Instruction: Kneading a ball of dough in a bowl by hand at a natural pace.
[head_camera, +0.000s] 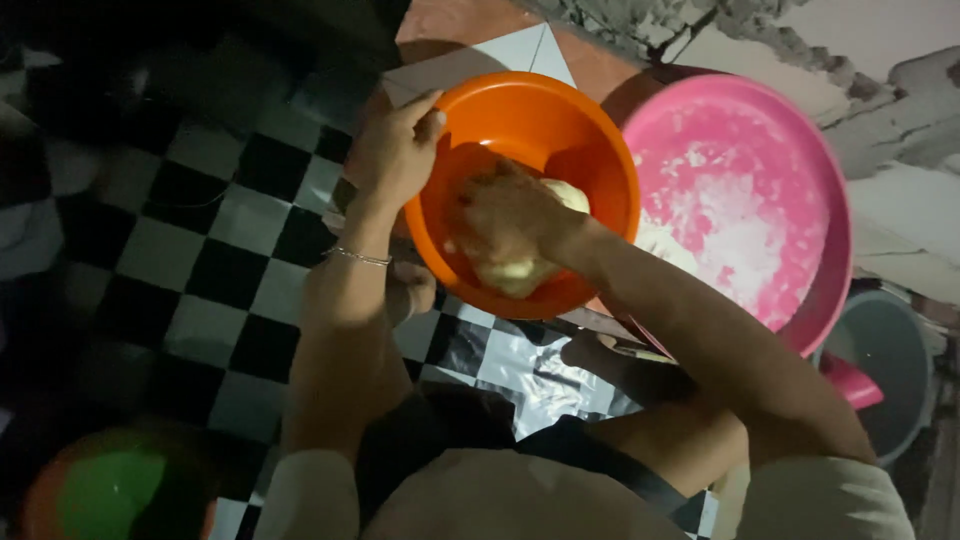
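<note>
- Black-and-white checkered floor (190, 260) lies below, dim at the left edge, with a crumpled sheet of clear plastic (530, 370) spread near the person's feet.
- An orange bowl (520, 110) sits tilted toward the person, just beside a large pink basin (800, 180) dusted with white flour.
- The left hand (395, 150) grips the orange bowl's rim, thumb over the edge, fingers closed around it; a thin bracelet (358, 257) circles that wrist.
- The right hand (505, 220) is down inside the bowl, pressed into a pale lump of dough (520, 268), fingers curled on it.
- A grey bucket (885, 350) stands at the right, beyond the basin.
- A round green and red object (110, 490) shows at the lower left, blurred.
</note>
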